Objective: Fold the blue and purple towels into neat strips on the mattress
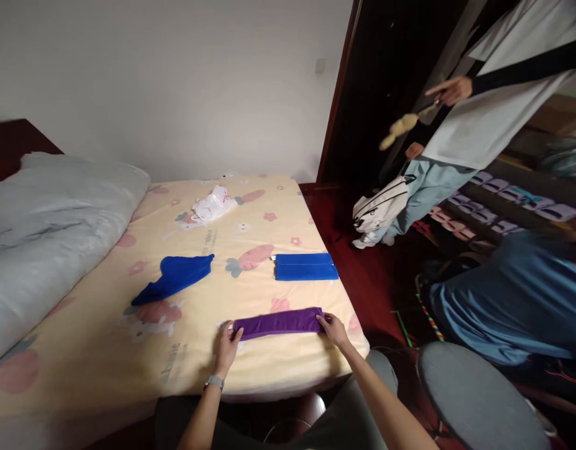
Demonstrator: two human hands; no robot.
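Note:
A purple cloth (278, 323), folded into a long narrow strip, lies near the front edge of the bed. My left hand (228, 345) pinches its left end, and my right hand (333, 328) pinches its right end. Beyond the strip on the right is a blue cloth (307, 267) folded into a flat rectangle, with a small white tag at its left side. Another blue cloth (178, 276) lies loose and crumpled to the left. Neither hand touches the blue cloths.
A crumpled white plastic bag (213, 205) rests toward the back of the patterned bed sheet (250, 225). Grey bedding (58, 219) is heaped at left. On the right, a person (494, 112) stands with a backpack (384, 203); another person in blue (513, 294) is near a round stool (478, 397).

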